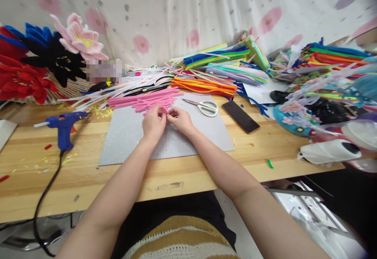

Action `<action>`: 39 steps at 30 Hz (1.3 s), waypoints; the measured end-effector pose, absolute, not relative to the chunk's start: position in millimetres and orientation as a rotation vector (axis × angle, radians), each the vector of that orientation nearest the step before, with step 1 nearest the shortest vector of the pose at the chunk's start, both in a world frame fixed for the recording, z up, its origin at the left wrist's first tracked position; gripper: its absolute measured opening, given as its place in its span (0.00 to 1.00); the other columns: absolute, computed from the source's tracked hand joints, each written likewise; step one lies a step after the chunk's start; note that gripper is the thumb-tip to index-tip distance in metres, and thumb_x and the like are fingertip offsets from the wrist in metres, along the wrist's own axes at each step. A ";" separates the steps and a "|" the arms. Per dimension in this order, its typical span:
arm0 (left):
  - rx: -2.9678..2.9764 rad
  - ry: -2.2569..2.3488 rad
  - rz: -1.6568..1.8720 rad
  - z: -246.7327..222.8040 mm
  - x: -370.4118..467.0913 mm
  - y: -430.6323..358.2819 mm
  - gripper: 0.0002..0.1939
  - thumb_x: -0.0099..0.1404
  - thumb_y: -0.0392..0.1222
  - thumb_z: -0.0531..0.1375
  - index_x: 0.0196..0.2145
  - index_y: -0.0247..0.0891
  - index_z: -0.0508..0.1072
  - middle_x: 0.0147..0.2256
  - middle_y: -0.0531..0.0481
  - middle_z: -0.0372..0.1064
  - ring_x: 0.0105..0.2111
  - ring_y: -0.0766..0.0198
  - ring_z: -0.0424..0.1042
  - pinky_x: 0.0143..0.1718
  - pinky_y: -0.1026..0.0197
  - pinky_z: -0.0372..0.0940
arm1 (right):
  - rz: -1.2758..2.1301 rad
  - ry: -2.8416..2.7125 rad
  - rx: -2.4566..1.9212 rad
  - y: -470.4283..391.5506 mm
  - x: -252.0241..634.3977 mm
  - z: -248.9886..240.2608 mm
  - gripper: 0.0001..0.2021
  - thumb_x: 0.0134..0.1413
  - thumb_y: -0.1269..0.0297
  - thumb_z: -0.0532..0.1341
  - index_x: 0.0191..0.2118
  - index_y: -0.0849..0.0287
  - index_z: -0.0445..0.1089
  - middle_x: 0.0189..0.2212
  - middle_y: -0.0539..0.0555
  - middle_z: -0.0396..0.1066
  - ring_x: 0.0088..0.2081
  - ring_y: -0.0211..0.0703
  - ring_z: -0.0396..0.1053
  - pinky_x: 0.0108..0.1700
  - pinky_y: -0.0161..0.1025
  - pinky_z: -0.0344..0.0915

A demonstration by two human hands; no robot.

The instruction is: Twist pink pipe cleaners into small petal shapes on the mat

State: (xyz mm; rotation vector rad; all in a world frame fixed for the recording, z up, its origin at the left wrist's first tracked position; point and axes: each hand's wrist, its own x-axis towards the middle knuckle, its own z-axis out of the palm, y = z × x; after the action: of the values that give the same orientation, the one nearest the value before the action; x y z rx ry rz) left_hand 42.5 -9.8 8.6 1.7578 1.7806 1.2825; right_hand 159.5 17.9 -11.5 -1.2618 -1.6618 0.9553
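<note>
Over the grey mat, my left hand and my right hand meet with fingertips pinched around a small pink piece. Fingers hide most of that piece. Just beyond my left hand lies a pile of pink pipe cleaners, partly over the mat's back edge. Scissors with pale handles rest on the mat, beyond and to the right of my right hand. Both forearms reach in from the front edge.
A blue glue gun with a black cord stands at the left. A phone lies right of the mat. Behind are colourful pipe-cleaner bundles; fuzzy flowers fill the back left. A white roll sits at the right edge.
</note>
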 end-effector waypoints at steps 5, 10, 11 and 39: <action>1.544 1.477 1.349 -0.8 38.3 -0.8 0.08 0.52 0.33 0.59 0.32 0.39 0.69 0.31 0.51 0.71 0.30 0.65 0.69 0.34 0.63 0.64 | 1.187 -1.589 -1.230 20.1 161.6 -9.5 0.04 0.46 0.66 0.59 0.28 0.61 0.66 0.24 0.48 0.70 0.25 0.33 0.66 0.31 0.32 0.62; 1.260 1.359 1.334 -5.2 33.7 1.9 0.07 0.50 0.37 0.62 0.29 0.37 0.69 0.25 0.52 0.69 0.23 0.68 0.68 0.24 0.66 0.64 | 1.308 -1.533 -1.187 22.4 161.7 -12.1 0.04 0.46 0.66 0.60 0.27 0.61 0.66 0.24 0.49 0.71 0.25 0.33 0.67 0.31 0.32 0.63; 1.242 1.361 1.334 -5.0 33.4 1.6 0.07 0.49 0.37 0.63 0.29 0.37 0.69 0.25 0.53 0.69 0.23 0.68 0.68 0.23 0.66 0.64 | 1.316 -1.531 -1.177 23.0 161.9 -12.8 0.04 0.46 0.66 0.60 0.27 0.61 0.66 0.23 0.49 0.71 0.26 0.33 0.67 0.31 0.31 0.63; 1.418 1.374 1.360 -4.9 27.2 4.3 0.09 0.48 0.35 0.62 0.30 0.36 0.71 0.28 0.51 0.70 0.28 0.67 0.69 0.32 0.65 0.64 | 1.333 -1.492 -1.268 18.1 162.0 -6.0 0.04 0.46 0.69 0.61 0.28 0.63 0.72 0.24 0.51 0.72 0.25 0.34 0.68 0.31 0.32 0.64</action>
State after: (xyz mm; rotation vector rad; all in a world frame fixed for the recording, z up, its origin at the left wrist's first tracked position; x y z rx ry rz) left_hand 27.2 4.3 -4.9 1.4183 1.3741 1.3605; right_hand 162.0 18.1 -6.0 -1.2680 -1.4921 1.3334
